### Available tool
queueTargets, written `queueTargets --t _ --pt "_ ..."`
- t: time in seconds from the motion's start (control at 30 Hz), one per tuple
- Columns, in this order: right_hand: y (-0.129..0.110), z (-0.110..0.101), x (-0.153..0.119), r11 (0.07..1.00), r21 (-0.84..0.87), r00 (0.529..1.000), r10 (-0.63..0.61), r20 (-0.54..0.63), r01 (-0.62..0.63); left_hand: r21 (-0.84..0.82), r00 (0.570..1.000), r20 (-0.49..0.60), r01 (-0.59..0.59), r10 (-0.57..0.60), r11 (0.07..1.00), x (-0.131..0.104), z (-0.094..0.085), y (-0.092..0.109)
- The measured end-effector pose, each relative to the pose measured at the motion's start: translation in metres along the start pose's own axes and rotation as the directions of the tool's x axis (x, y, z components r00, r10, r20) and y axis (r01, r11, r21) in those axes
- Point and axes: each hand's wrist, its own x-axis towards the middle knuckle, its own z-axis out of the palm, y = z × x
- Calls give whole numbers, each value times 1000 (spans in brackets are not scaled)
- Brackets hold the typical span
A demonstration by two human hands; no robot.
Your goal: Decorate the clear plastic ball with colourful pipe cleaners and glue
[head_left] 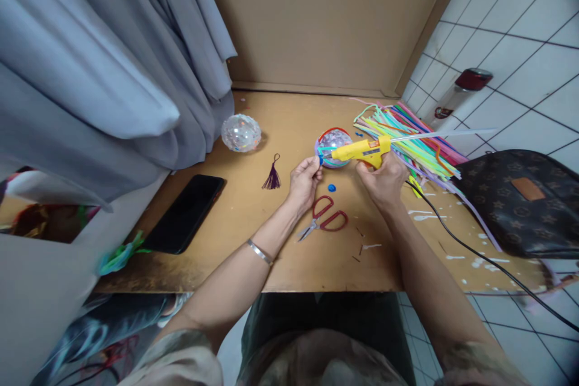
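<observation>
My right hand point(383, 180) is wrapped round the handle of a yellow glue gun point(362, 149), with a long glue stick point(443, 133) poking out of its back. The gun's nozzle points left and meets a small blue piece point(321, 159) that my left hand point(306, 178) pinches between its fingertips. Behind the nozzle sits a clear ball point(335, 137) with coloured pipe cleaners around it, partly hidden by the gun. A blue coil point(332, 188) lies just below the ball. Nearer to me are red-handled scissors point(322, 217), their blades apart.
A second clear ball point(241, 132), a purple tassel point(272, 175) and a black phone point(184, 213) lie to the left. Rightward are a bundle of pipe cleaners point(407, 139), a brown bag point(525, 205), a bottle point(461, 93) and the gun's black cord point(470, 248). Grey cloth point(136, 60) hangs at left.
</observation>
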Motion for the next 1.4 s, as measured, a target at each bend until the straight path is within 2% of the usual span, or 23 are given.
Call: queueTargets --t 0.47,0.8,1.23,1.4 --pt "0 -2 1 1000 9 1000 7 29 -7 25 999 44 -18 17 1000 -2 1 -1" --pt "5 2 2 999 -35 999 21 -38 -23 31 999 32 -22 21 999 -1 1 -1" --pt "3 -4 3 1000 -17 999 5 44 -4 32 998 51 -30 28 999 -2 1 -2" --pt "3 -6 5 1000 -16 1000 9 25 -9 40 999 46 -28 26 999 -2 1 -1"
